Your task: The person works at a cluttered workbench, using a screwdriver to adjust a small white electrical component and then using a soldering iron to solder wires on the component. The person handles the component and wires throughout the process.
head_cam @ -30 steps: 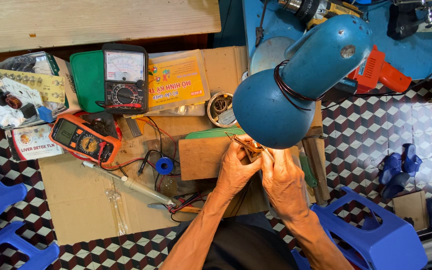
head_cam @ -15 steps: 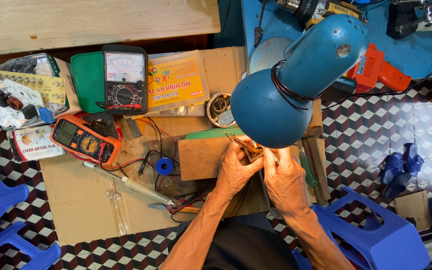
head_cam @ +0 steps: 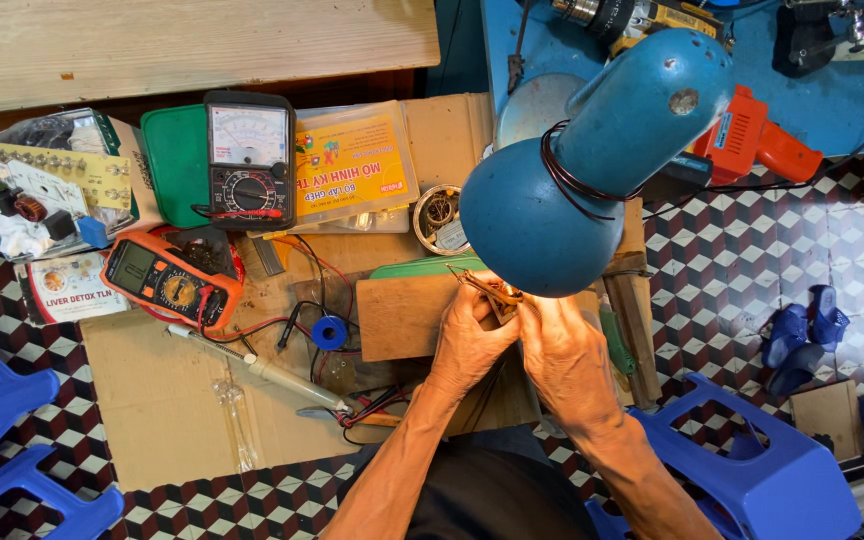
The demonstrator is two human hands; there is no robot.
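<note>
My left hand [head_cam: 472, 340] and my right hand [head_cam: 564, 355] meet over a wooden block [head_cam: 402, 318] under a blue desk lamp [head_cam: 592, 170]. Together they pinch a small brownish part with thin wire legs [head_cam: 497, 293]; what it is stays unclear in the lamp's glare. The lamp's shade hides the space just beyond my fingertips. A soldering iron [head_cam: 262, 368] lies left of my left forearm, next to a small blue solder spool [head_cam: 329, 332].
An orange digital multimeter [head_cam: 167, 282] and a black analog meter [head_cam: 248, 158] lie at the left on cardboard [head_cam: 162, 400]. A yellow packet [head_cam: 350, 170], a round tin [head_cam: 440, 215], an orange glue gun [head_cam: 752, 140], a circuit board [head_cam: 32, 185] and blue plastic stools [head_cam: 752, 470] surround them.
The lamp has shifted slightly in view as my head moved. Both hands stay on the small part over the block with only slight finger movement.
</note>
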